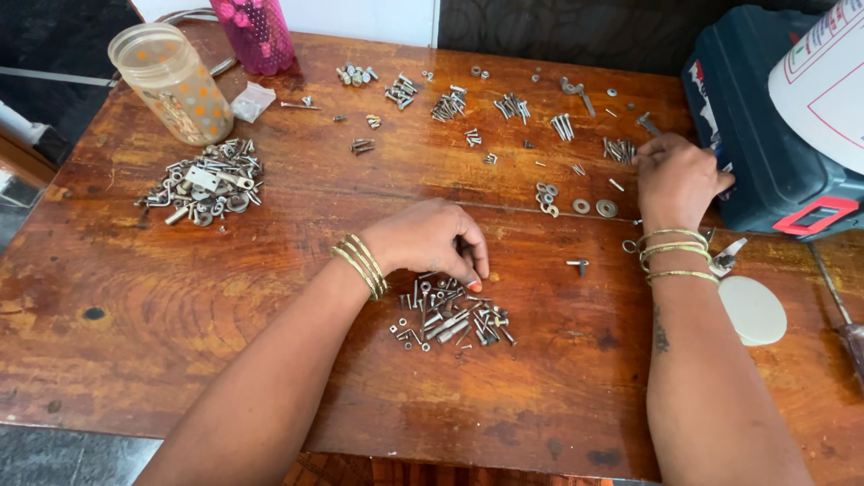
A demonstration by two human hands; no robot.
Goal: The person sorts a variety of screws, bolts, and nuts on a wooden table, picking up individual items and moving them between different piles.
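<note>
**Two hands among sorted hardware on a wooden table**

The left hand [432, 238] rests curled, knuckles up, at the top edge of a loose heap of small screws and bolts [450, 319] near the middle of the wooden table [225, 297]. Its fingers [472, 265] are bent down into the heap, thumb and forefinger drawn close together as if pinching; whether a piece sits between them cannot be told, since the hand covers its own tips.

The right hand [675, 175] reaches farther back, to the table's right side just beside a dark green tool case [765, 135]. Its fingers are folded toward a small cluster of short screws [619, 149], the tips hidden (so its grip, too, cannot be told). Gold bangles [675, 256] circle that wrist.

Along the far edge lie many small separate groups of fasteners, each holding pieces that look alike, which suggests placement by kind. A few washers [576, 202] lie between the two hands. At the left sits a bigger pile of hooks and brackets [205, 183], with a dotted plastic jar [173, 83] behind it. A round white lid [752, 309] lies by the right forearm.
</note>
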